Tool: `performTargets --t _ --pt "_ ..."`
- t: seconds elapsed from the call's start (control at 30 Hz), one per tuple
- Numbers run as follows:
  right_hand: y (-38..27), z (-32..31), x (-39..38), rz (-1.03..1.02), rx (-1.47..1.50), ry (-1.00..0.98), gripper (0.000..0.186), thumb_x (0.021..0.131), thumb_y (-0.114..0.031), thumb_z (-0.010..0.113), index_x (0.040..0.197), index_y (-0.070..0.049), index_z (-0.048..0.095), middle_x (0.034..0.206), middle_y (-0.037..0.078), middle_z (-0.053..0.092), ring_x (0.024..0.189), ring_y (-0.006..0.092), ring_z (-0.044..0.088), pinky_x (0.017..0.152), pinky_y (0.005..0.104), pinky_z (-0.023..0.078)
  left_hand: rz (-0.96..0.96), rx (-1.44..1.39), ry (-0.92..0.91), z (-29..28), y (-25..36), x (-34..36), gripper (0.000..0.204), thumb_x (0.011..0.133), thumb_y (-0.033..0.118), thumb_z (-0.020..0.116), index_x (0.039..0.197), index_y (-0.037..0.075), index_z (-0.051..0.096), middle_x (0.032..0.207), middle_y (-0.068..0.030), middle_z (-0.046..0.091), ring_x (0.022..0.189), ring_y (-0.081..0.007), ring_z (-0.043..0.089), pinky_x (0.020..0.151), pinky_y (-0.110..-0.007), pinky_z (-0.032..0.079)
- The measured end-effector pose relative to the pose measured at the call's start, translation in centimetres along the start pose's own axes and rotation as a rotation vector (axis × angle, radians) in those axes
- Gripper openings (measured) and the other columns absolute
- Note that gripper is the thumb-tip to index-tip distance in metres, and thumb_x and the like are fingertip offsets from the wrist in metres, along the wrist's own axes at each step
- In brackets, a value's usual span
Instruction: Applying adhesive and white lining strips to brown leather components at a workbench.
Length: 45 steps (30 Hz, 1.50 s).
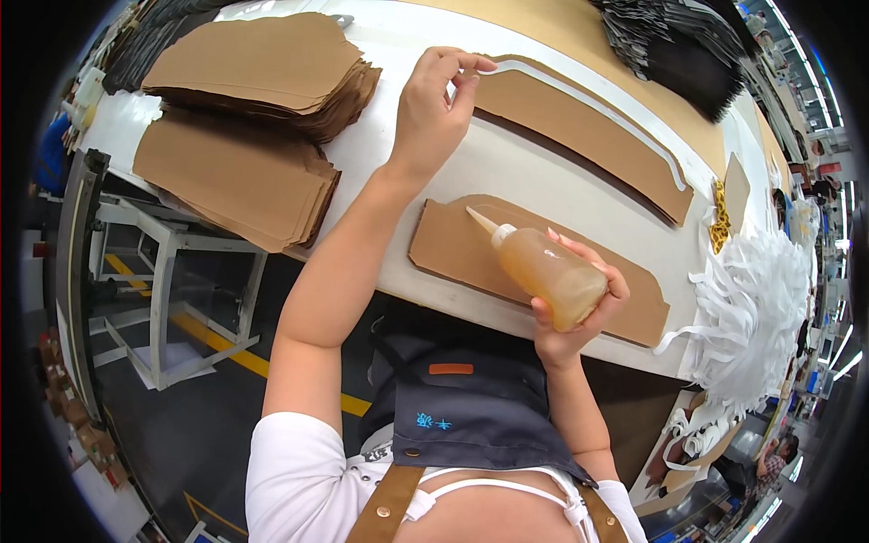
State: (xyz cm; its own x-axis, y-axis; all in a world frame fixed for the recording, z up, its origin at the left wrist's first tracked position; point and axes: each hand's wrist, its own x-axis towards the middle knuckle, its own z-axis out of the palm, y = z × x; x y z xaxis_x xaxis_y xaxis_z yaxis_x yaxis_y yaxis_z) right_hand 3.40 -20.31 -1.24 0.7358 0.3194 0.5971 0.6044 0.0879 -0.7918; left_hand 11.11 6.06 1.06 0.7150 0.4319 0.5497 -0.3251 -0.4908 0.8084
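Note:
My left hand is at the top of the worktable, fingers curled and fingertips pinching at the left end of a narrow white strip that runs along the upper edge of a long brown piece. My right hand grips a translucent squeeze bottle of amber liquid, tilted with its long pale nozzle pointing up-left over a second brown piece lying nearer me. The bottle and hand hide part of that piece.
Two piles of brown pieces sit left on the white table. Black stacked material lies top right; a heap of white strips and a leopard-patterned piece are right. A metal frame stands below left; another person is lower right.

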Motion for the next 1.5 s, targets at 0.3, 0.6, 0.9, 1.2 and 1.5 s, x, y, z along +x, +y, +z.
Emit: performTargets --t 0.3,0.6,0.9,1.2,1.5 --pt "0.1 1.0 -0.3 0.008 0.082 -0.029 0.082 0.085 -0.022 0.091 0.138 -0.009 0.03 0.14 0.03 0.054 0.131 0.0448 0.061 0.111 0.056 0.052 0.012 0.009 0.03 0.0 0.1 0.1 0.021 0.096 -0.001 0.062 0.103 0.01 0.078 0.11 -0.0012 0.068 0.077 -0.0093 0.058 0.062 -0.027 0.045" --pt "-0.3 3.0 -0.1 0.029 0.124 0.009 0.079 0.089 -0.02 0.088 0.14 -0.008 0.03 0.14 0.027 0.054 0.131 0.0403 0.061 0.108 0.051 0.054 0.038 0.039 0.017 -0.2 0.1 0.1 0.021 0.097 0.0 0.063 0.11 0.008 0.078 0.116 -0.001 0.068 0.086 -0.0087 0.059 0.071 -0.025 0.048" --pt "-0.1 -6.9 5.2 0.603 0.898 0.6 0.05 0.103 -0.031 0.073 0.14 -0.006 0.05 0.123 0.011 0.063 0.117 0.0221 0.065 0.106 0.043 0.057 0.133 0.019 0.085 -0.4 -0.3 1.1 0.023 0.095 -0.005 0.062 0.11 0.007 0.076 0.113 -0.0016 0.068 0.081 -0.009 0.059 0.065 -0.024 0.046" --pt "6.6 -22.7 8.0 0.686 1.765 1.058 0.057 0.1 -0.025 0.072 0.143 0.007 0.051 0.145 0.025 0.055 0.137 0.0401 0.054 0.121 0.0546 0.046 0.076 0.093 0.005 -0.5 -0.8 0.4 0.02 0.102 0.003 0.064 0.118 0.008 0.074 0.114 0.0025 0.068 0.092 -0.0081 0.058 0.078 -0.025 0.049" --pt "6.2 -24.2 7.8 0.712 2.054 1.085 0.057 0.113 -0.035 0.047 0.143 0.014 0.045 0.137 0.029 0.056 0.131 0.0436 0.058 0.107 0.0541 0.058 0.047 0.155 -0.032 -0.9 -2.4 0.1 0.02 0.103 0.003 0.061 0.119 0.007 0.073 0.118 0.0011 0.068 0.093 -0.0097 0.056 0.079 -0.026 0.047"
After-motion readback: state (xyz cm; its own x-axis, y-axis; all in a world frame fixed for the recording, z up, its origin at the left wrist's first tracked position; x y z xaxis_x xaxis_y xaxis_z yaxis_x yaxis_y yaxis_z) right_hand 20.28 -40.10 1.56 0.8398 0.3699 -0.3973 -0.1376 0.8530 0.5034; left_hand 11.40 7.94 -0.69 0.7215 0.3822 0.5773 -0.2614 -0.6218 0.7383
